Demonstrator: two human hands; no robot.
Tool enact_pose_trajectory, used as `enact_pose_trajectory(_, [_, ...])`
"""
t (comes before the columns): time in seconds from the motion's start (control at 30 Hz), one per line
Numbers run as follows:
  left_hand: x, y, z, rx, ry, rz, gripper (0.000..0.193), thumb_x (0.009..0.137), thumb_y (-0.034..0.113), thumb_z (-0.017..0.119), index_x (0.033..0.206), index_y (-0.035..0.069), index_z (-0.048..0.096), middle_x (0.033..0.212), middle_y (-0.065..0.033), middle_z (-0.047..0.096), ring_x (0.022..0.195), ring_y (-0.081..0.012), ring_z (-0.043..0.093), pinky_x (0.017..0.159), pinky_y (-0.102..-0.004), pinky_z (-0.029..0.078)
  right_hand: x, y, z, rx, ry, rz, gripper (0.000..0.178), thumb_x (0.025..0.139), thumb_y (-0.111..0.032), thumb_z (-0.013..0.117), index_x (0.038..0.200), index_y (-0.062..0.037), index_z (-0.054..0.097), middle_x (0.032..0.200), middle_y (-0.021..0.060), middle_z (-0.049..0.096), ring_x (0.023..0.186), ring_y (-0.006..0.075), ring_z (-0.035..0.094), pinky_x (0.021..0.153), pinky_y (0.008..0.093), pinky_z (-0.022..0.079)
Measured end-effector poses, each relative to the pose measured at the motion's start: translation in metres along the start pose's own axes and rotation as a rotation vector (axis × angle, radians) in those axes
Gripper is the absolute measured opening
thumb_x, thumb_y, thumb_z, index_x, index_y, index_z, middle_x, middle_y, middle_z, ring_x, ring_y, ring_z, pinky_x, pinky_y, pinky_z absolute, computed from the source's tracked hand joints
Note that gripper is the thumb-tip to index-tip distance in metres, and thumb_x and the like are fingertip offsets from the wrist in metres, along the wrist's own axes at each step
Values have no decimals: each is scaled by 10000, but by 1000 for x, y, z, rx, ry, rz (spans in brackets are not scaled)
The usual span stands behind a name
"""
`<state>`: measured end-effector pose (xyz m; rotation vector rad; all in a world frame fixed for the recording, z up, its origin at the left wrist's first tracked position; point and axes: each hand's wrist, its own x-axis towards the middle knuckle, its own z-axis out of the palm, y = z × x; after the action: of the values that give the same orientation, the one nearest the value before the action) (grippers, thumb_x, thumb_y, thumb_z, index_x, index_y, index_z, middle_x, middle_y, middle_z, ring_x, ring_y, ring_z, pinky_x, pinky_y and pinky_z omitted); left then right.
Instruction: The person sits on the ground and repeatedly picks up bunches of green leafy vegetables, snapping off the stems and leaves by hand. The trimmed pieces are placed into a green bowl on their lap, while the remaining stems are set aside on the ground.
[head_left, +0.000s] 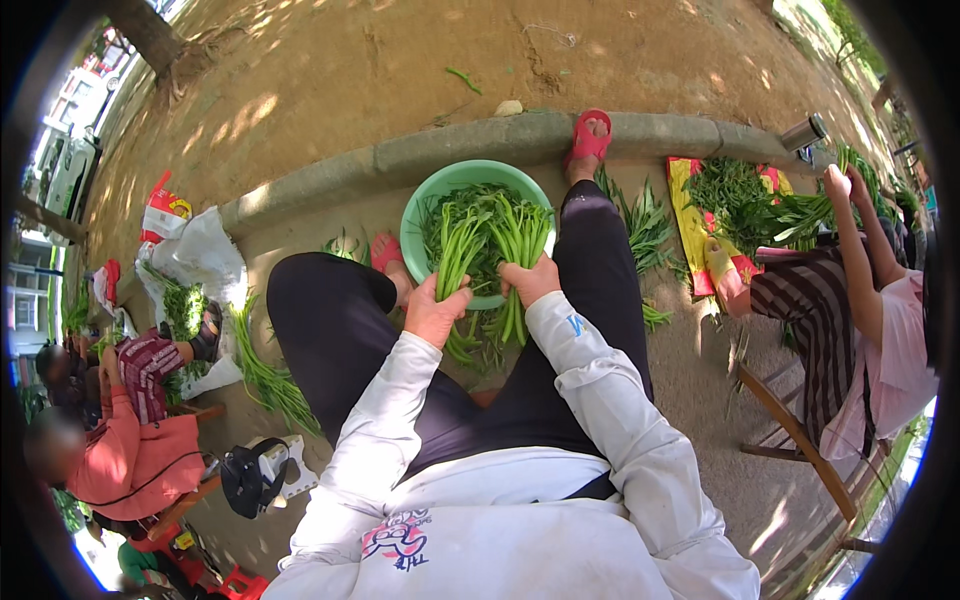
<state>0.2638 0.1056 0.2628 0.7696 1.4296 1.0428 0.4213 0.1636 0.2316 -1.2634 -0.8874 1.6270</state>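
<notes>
My left hand [437,310] is closed round the stems of a bunch of long-stemmed greens [460,243] that looks like water spinach. A second, similar bunch [522,238] is gripped in my right hand [529,280], beside the first. Both bunches reach over a pale green basin [428,188] between my knees, and their stem ends stick out below my fists. Cut or loose greens [490,190] fill the basin under them. More stems and leaves [480,350] lie on the ground just below the basin, partly behind my hands.
A stone curb [430,147] runs past the basin's far side. Loose long stems [275,385] lie left of my leg, near a white sack [205,255]. At right, a person [870,330] handles greens above a yellow-red bag [690,215]. Another person [130,440] sits left near a black bag [250,477].
</notes>
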Motion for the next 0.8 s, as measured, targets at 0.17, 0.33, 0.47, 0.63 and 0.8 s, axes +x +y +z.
enact_pose_trajectory(0.17, [-1,1,-10,-194,-20,-35,267,790,169,642,990,6,570,799,-30,554,600,-98,497,542,-231,410,-4,-10,3,147,-50,-33,234,712,-42,655,895,-3,514,682,64,563,469,149,527,427,274,433])
enact_pose_trajectory(0.33, [-4,4,-20,-460,-88,-158,278,854,258,547,1040,52,546,862,-37,546,670,-130,511,583,-271,431,-26,-41,10,127,-181,-188,284,729,-33,664,954,-18,492,725,42,557,497,124,519,449,252,433])
enact_pose_trajectory(0.47, [-8,12,-29,-669,-185,-168,282,863,192,454,1089,31,505,890,-68,554,766,-180,530,684,-341,456,-56,-65,25,47,-342,-217,285,770,-40,640,1011,-24,489,786,31,569,551,105,528,498,236,445])
enact_pose_trajectory(0.63, [-4,-1,-35,-730,-302,-85,318,864,152,488,1148,10,473,1011,-96,572,901,-221,567,807,-389,476,-69,-47,32,-280,-346,-363,395,746,-48,641,1099,-22,465,893,35,597,635,80,542,539,221,460])
enact_pose_trajectory(0.8, [-22,7,-27,-761,-301,-40,326,873,98,521,1185,23,462,1093,-87,563,984,-211,563,855,-363,465,-69,-32,31,-400,-365,-382,559,678,-101,685,1167,8,437,1037,142,592,957,230,576,849,313,441])
